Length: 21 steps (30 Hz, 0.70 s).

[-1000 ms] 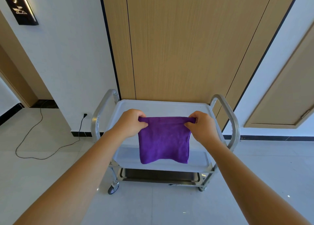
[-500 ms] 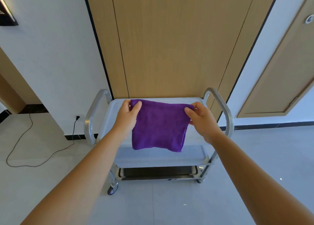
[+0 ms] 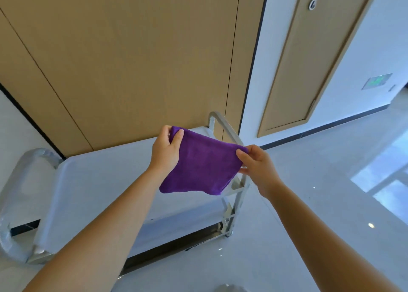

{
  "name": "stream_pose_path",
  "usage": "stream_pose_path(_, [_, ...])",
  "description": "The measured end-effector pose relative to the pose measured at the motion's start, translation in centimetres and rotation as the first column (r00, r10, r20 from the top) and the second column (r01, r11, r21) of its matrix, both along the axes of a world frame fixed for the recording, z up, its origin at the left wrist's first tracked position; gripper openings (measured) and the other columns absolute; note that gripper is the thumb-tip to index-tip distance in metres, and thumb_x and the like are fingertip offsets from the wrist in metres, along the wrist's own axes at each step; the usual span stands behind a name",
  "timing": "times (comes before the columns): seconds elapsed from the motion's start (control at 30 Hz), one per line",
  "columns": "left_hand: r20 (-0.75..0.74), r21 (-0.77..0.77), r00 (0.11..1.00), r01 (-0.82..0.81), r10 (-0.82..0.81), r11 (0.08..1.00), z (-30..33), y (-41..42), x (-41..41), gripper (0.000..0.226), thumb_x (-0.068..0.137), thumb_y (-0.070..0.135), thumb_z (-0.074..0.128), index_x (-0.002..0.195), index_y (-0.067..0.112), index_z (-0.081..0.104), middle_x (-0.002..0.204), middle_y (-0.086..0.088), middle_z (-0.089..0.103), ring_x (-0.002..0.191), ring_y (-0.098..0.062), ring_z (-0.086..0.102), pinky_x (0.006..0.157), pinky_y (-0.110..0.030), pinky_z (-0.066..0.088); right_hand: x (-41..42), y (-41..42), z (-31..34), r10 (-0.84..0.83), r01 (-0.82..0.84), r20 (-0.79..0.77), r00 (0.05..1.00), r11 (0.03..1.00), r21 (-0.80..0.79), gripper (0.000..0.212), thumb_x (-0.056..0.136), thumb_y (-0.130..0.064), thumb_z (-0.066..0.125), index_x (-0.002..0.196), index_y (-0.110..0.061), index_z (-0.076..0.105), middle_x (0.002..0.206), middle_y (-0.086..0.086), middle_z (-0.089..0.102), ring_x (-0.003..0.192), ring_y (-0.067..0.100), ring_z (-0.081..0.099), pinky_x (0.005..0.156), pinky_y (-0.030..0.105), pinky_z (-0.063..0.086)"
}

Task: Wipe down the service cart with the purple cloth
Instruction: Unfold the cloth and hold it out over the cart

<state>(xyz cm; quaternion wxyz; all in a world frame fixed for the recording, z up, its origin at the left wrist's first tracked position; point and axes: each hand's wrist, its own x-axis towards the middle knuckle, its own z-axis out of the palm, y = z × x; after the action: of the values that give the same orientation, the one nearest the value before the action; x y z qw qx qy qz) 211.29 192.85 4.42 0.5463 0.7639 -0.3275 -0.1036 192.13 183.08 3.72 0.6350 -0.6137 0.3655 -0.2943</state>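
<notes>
The folded purple microfibre cloth (image 3: 202, 167) covers the far right corner of the white-topped metal service cart (image 3: 99, 181), and its upper left corner is wrapped inside the left hand (image 3: 166, 150), whose fingertips are out of sight behind the fabric. The right hand (image 3: 257, 169) and forearm cross the cart's right tubular handle (image 3: 225, 127), hiding its lower stretch, while the left forearm blocks much of the lower shelf. A rounded grey object (image 3: 229, 288) is cut by the bottom edge and cannot be identified; the small green wall sign (image 3: 377, 81) is too blurred to read.
</notes>
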Motion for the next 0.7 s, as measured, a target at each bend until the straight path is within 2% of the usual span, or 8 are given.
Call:
stream_pose_path(0.13, [0.006, 0.068, 0.997, 0.08, -0.08, 0.995, -0.8, -7.6, 1.0, 0.02, 0.095, 0.032, 0.049, 0.09, 0.013, 0.053, 0.079, 0.004, 0.054, 0.074, -0.013, 0.05, 0.066, -0.026, 0.039, -0.1, -5.3, -1.7, -0.036, 0.04, -0.039, 0.999, 0.993, 0.111, 0.007, 0.094, -0.014, 0.053, 0.094, -0.008, 0.057, 0.09, 0.008, 0.063, 0.086, 0.02, 0.064, 0.071, 0.028, 0.057])
stream_pose_path(0.3, [-0.015, 0.136, 0.989, 0.151, -0.15, 0.979, -1.9, -16.2, 2.8, 0.02, 0.093, 0.033, 0.052, 0.092, 0.013, 0.055, 0.086, 0.0, 0.06, 0.08, -0.018, 0.055, 0.068, -0.027, 0.042, 1.1, -11.7, -3.4, -0.121, 0.137, -0.083, 0.989, 0.964, 0.227, 0.011, 0.094, -0.015, 0.053, 0.091, -0.005, 0.056, 0.091, 0.012, 0.063, 0.084, 0.022, 0.064, 0.069, 0.029, 0.057])
stream_pose_path(0.57, [-0.065, 0.293, 0.955, 0.296, -0.29, 0.909, -4.8, -29.2, 6.2, 0.018, 0.093, 0.033, 0.052, 0.09, 0.016, 0.057, 0.081, 0.006, 0.058, 0.078, -0.016, 0.054, 0.07, -0.028, 0.04, 4.1, -20.8, -6.2, -0.304, 0.329, -0.129, 0.944, 0.833, 0.446, 0.009, 0.094, -0.012, 0.052, 0.093, -0.004, 0.056, 0.101, 0.016, 0.063, 0.088, 0.027, 0.064, 0.063, 0.029, 0.056])
stream_pose_path(0.7, [-0.04, 0.404, 0.918, 0.377, -0.395, 0.834, -6.9, -34.9, 7.7, 0.019, 0.092, 0.032, 0.055, 0.087, 0.014, 0.058, 0.077, 0.007, 0.057, 0.076, -0.018, 0.054, 0.064, -0.028, 0.039, 5.2, -23.2, -8.3, -0.365, 0.4, -0.176, 0.914, 0.751, 0.525, 0.009, 0.094, -0.012, 0.052, 0.09, -0.004, 0.056, 0.093, 0.014, 0.064, 0.081, 0.024, 0.064, 0.066, 0.03, 0.054])
